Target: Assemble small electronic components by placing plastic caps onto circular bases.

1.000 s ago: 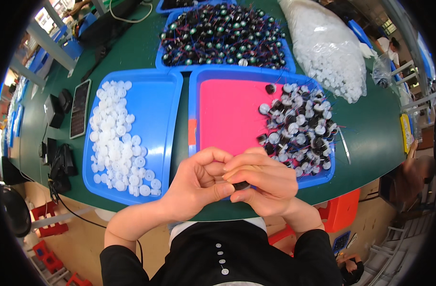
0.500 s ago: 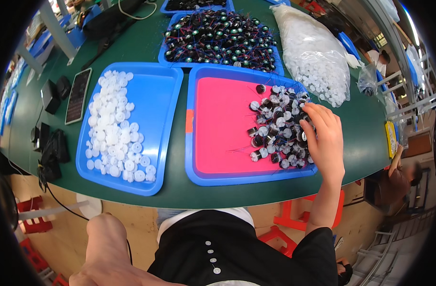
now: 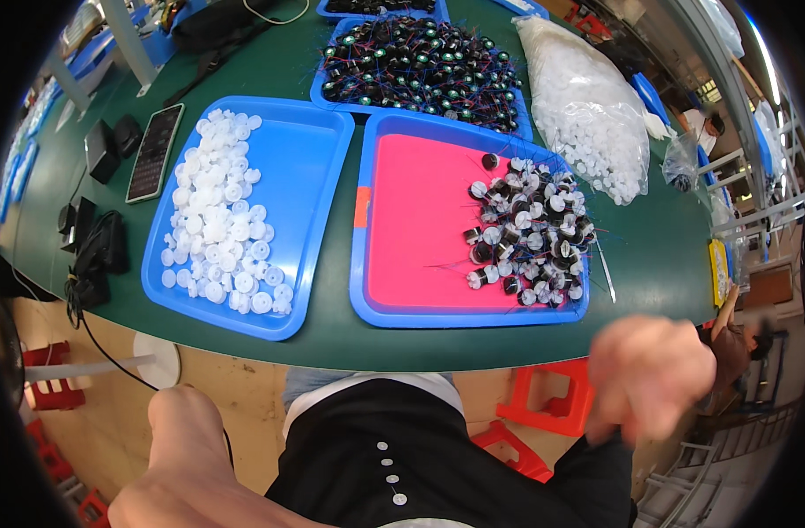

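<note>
My right hand [image 3: 653, 374] is up off the table, beyond its near right edge, smeared by motion, so its fingers do not read clearly. Nearest to it lies a thin metal strip-like tool [image 3: 606, 271] beside a blue tray [image 3: 358, 290] lined in pink. Small black motor-like parts [image 3: 530, 233] with white discs and thin wires are heaped on that tray's right side. On the left, another blue tray [image 3: 301, 220] carries a pile of white plastic discs [image 3: 213, 216]. My left arm [image 3: 187, 440] shows at the lower left; its hand is not in view.
Behind stands a blue tray of wired black parts [image 3: 420, 70], with a clear bag of white pieces [image 3: 583, 114] to its right. A phone [image 3: 155, 154] and black cables [image 3: 99, 246] lie left. Red stools [image 3: 552, 400] stand below; a person [image 3: 732, 348] is far right.
My right hand has left the heap of motor-like parts and swung down and right, past the table edge, uncovering the thin metal tool. The whole view has shifted slightly.
</note>
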